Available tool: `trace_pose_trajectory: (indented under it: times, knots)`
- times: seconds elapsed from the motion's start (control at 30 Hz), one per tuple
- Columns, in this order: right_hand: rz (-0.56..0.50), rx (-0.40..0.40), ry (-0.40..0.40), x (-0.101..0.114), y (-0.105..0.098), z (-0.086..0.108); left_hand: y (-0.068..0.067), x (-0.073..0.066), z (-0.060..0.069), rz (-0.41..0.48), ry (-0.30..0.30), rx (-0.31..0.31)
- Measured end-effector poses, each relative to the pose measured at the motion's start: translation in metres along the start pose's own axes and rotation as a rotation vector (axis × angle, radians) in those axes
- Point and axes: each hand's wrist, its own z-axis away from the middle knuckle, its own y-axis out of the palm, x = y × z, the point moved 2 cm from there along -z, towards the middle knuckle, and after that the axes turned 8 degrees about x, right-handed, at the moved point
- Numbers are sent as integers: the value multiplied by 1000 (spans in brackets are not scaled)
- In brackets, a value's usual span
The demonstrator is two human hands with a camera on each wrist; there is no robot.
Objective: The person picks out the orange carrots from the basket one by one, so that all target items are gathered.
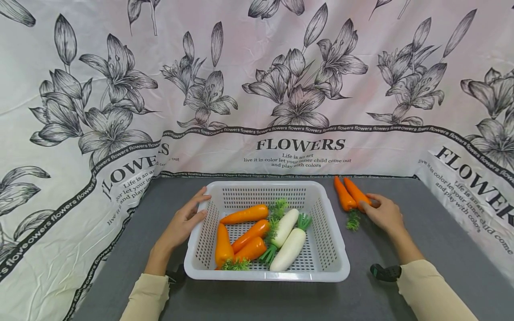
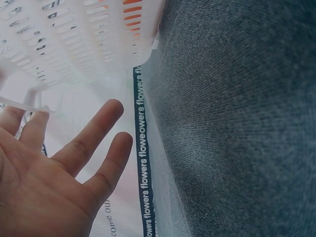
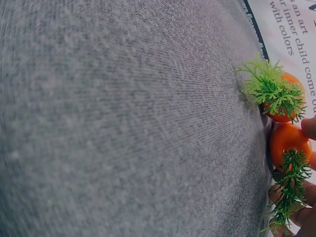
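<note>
The outer carrot (image 1: 356,192) is at the right of the white basket (image 1: 267,276), pinched by my right grip (image 1: 384,211) near its thick end; whether it touches the table (image 1: 257,303), I cannot tell. This end looks smooth, so too light a pinch could let it slip. The other carrot (image 1: 343,196) lies just beside, and a careless bump might roll it. My left grip (image 1: 182,223), not closed, rests on the basket's rim; pushing there could shift it.
</note>
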Motion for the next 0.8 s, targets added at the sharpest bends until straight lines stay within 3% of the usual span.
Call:
trace_pose_trajectory:
  times: [0.27,0.4,0.63,0.8]
  knots:
    - [3,1,-1,-1,2,0,0,0,0,1,-4,4]
    - [-7,-34,-17,-3,1,0,0,-2,0,-1,0,10]
    - [-17,-161,-126,4,-6,1,0,-2,1,-1,4,13]
    - [-24,-196,-190,26,-18,1,0,-2,1,-1,2,11]
